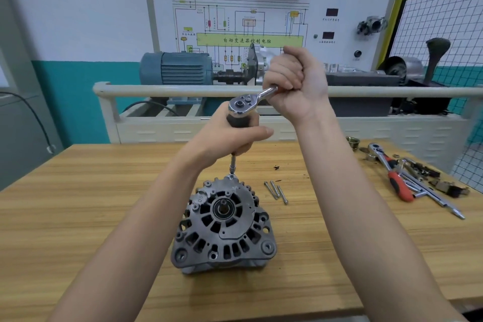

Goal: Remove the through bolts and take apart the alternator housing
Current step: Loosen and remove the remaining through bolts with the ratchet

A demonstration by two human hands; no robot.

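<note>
1. Sitting at the lower centre of the frame on the wooden surface (pixel 78 191): the alternator (pixel 223 227), shaft end up, housing halves not yet parted.
2. Lying loose just right of the alternator, side by side: three through bolts (pixel 275 191), already out of the housing.
3. Working on what looks like the last bolt at the far rim of the housing, with the socket extension (pixel 232 166) standing upright on the bolt head.
4. Wrapping around the dark grip under the ratchet head, near the middle of the frame: the left hand (pixel 230 136), steadying the tool in a closed hold.
5. Clamping tight on the handle of the ratchet wrench (pixel 252 100), above and right of centre: the right hand (pixel 294 81), fist closed.
6. Resting unused at the right edge of the surface: a second ratchet with a red handle (pixel 392 172), among extension bars and small parts.
7. Remaining, judging by this: drawing out the final bolt, then splitting the housing.
</note>
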